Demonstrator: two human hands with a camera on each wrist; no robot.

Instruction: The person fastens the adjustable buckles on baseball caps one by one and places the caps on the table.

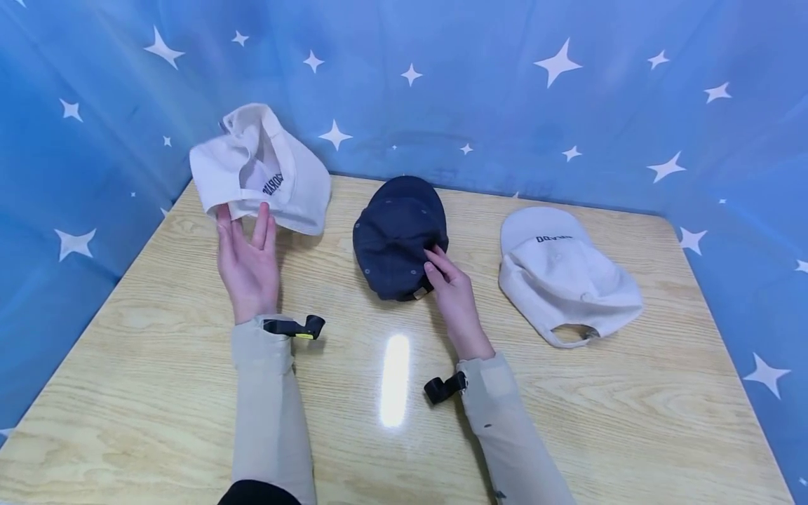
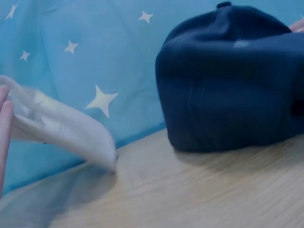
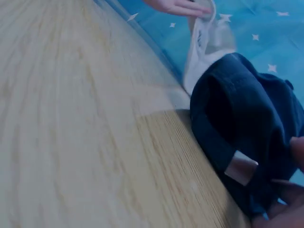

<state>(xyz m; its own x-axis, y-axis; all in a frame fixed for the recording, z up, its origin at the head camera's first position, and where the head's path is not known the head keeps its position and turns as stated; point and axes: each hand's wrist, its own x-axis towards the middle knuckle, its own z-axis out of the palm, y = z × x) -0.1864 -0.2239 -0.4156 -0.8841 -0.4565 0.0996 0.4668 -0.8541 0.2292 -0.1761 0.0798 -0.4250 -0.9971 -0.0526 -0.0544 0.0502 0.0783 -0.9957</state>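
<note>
My left hand (image 1: pixel 251 270) is palm up at the rim of a white baseball cap (image 1: pixel 306 182), holding it near its back opening. Some fingers show in front of the rim and others go behind it. The cap is tilted, its inside and dark lettering facing me; the left wrist view shows its far edge low by the table. My right hand (image 1: pixel 456 294) pinches the back right edge of a navy baseball cap (image 1: pixel 400 231), beside the metal strap buckle (image 3: pixel 241 167). That cap sits crown up on the table, brim pointing away.
A second white cap (image 1: pixel 568 273) with dark lettering lies on the right of the wooden table (image 1: pixel 631 421), its back opening towards me. A blue curtain (image 1: pixel 442 42) with white stars hangs behind the table and along its sides.
</note>
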